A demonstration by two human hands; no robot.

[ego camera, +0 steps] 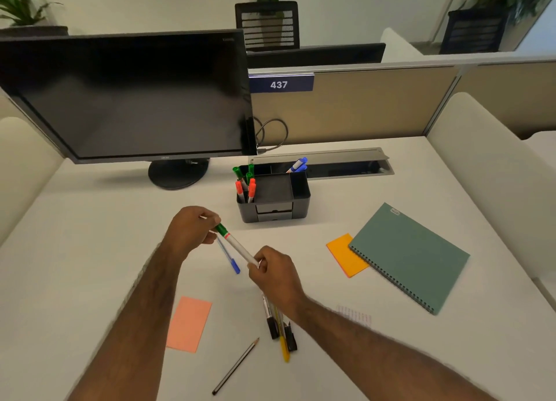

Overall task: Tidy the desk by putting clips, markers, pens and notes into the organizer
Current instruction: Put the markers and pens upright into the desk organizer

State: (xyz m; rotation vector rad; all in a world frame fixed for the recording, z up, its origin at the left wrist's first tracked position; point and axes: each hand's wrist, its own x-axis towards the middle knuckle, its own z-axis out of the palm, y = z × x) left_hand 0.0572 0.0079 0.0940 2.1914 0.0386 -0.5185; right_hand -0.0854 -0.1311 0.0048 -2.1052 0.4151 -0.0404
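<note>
Both hands held 1 green-cap marker (237, 245) over the white surface (391, 208). Left hand (191, 230) pinched the cap end & also held a blue pen (228, 257). Right hand (275, 272) gripped the other end. Black organizer (273, 197) stood just behind, w/ red & green markers inside. Pink note (189, 324) lay near the left arm.

- Two bare forearms reach in from the bottom edge, with no sleeves over them.
- Fine dark hair shows along both forearms.
- The bare left hand (192, 229) and bare right hand (276, 275) carry no rings, watch or gloves.
</note>
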